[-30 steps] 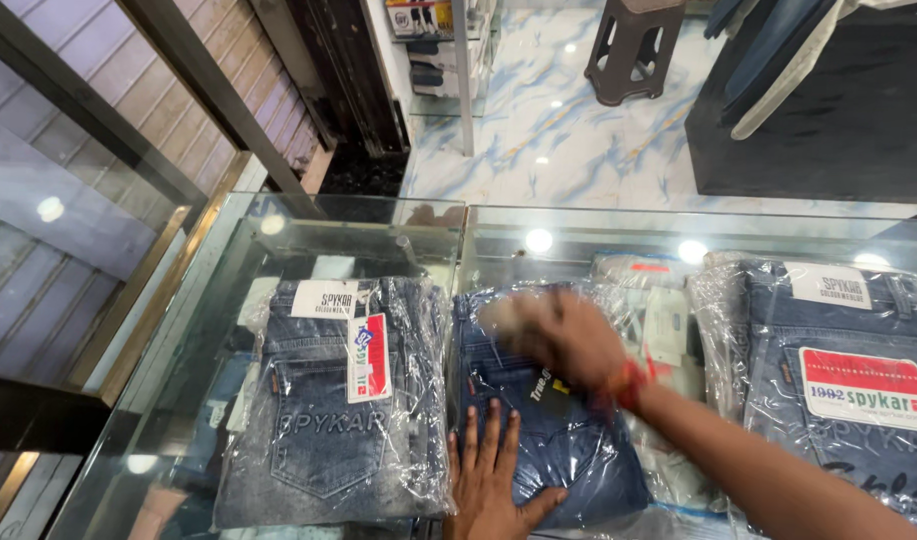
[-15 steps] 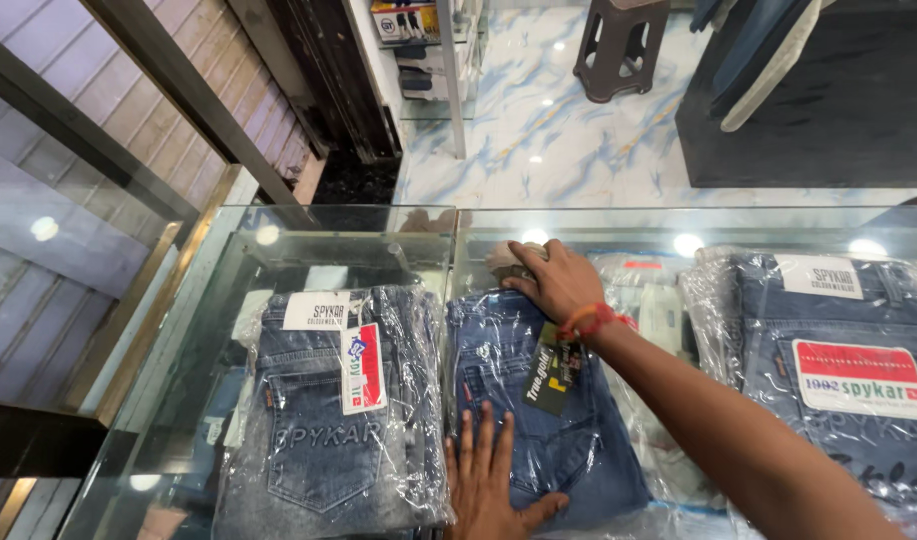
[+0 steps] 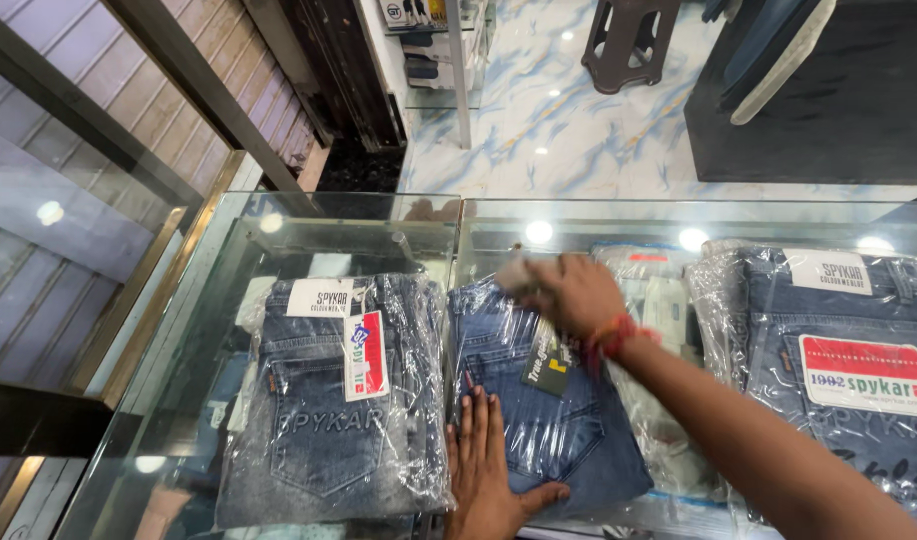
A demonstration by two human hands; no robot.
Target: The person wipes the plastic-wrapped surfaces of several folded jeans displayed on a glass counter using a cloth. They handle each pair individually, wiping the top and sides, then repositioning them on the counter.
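Observation:
A folded pair of blue jeans in a clear plastic bag [image 3: 568,430] lies in the middle of the glass counter [image 3: 328,225], with a dark hang tag [image 3: 548,368] on it. My left hand [image 3: 488,470] lies flat on its lower left corner, fingers spread. My right hand [image 3: 573,290], with a red thread at the wrist, is at the bag's far edge. Its fingers are curled around a pale, blurred bit of the plastic.
A lighter washed pair of bagged jeans [image 3: 328,400] lies to the left and a darker bagged pair [image 3: 838,350] to the right. A pale packet [image 3: 663,300] sits between the middle and right pairs. Beyond the counter are a marble floor and a dark stool [image 3: 628,40].
My right hand moved from the middle of the bag up to its far edge and closed on the plastic there. My left hand stayed flat on the jeans.

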